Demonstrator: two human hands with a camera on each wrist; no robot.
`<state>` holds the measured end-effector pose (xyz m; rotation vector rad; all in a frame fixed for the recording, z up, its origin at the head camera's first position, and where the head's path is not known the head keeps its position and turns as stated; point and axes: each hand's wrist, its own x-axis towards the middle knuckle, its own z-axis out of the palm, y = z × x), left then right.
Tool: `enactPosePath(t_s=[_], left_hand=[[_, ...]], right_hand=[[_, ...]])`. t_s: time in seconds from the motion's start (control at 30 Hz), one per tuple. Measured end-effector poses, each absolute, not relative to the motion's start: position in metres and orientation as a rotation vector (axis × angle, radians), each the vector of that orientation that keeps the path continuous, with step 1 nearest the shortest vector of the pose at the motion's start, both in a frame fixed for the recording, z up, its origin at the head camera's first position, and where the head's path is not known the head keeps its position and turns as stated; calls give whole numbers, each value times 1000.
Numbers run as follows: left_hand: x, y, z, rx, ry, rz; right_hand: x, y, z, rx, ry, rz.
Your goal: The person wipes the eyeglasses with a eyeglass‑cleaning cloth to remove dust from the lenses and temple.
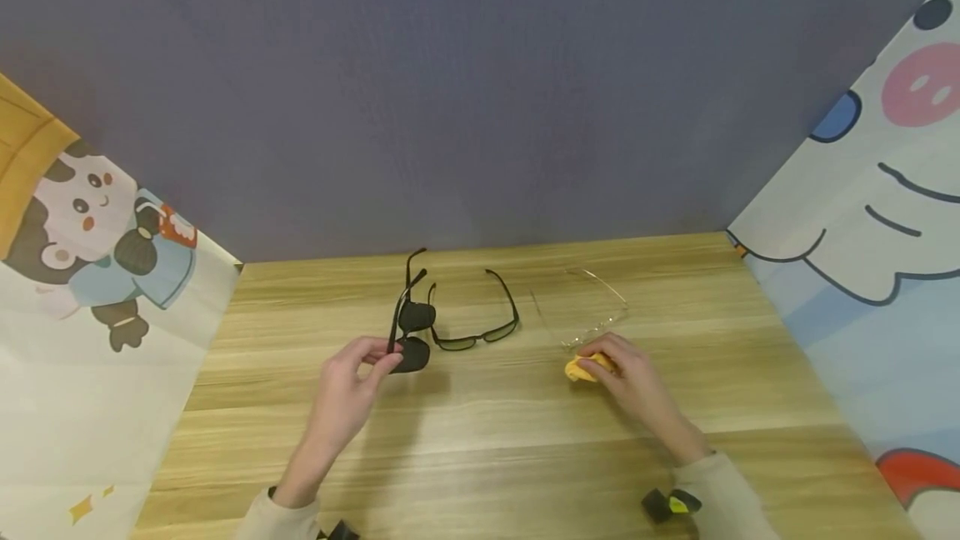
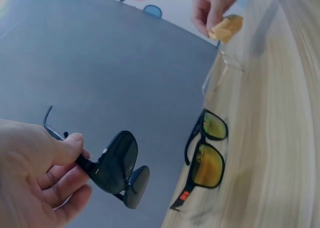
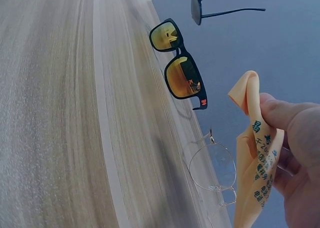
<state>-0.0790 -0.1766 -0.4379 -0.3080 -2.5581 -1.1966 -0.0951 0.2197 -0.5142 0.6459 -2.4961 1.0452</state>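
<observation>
My left hand (image 1: pixel 348 377) pinches dark sunglasses (image 1: pixel 414 354) by one temple near the hinge, and holds them above the table. In the left wrist view their lenses (image 2: pixel 118 163) look nearly black. My right hand (image 1: pixel 626 377) grips a crumpled yellow cloth (image 1: pixel 585 368); dark printed characters show on it in the right wrist view. Black-framed sunglasses (image 1: pixel 480 340) lie between the hands, their lenses reflecting orange-yellow in both wrist views. Just beyond the right hand are thin wire-rimmed clear glasses (image 1: pixel 600 330), their temples pointing away from me.
The wooden tabletop (image 1: pixel 480 457) meets a grey upright panel (image 1: pixel 480 107) at the back. White side panels with cartoon figures stand at the left (image 1: pixel 97 223) and right (image 1: pixel 847 215). Both forearms wear dark wrist devices.
</observation>
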Motion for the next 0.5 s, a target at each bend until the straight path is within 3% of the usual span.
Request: enactPosePath(t_s=[0.5], left_hand=[[-75, -154, -434, -198, -2313, -1504]], right_hand=[[-94, 216, -513, 650, -2481, 1067]])
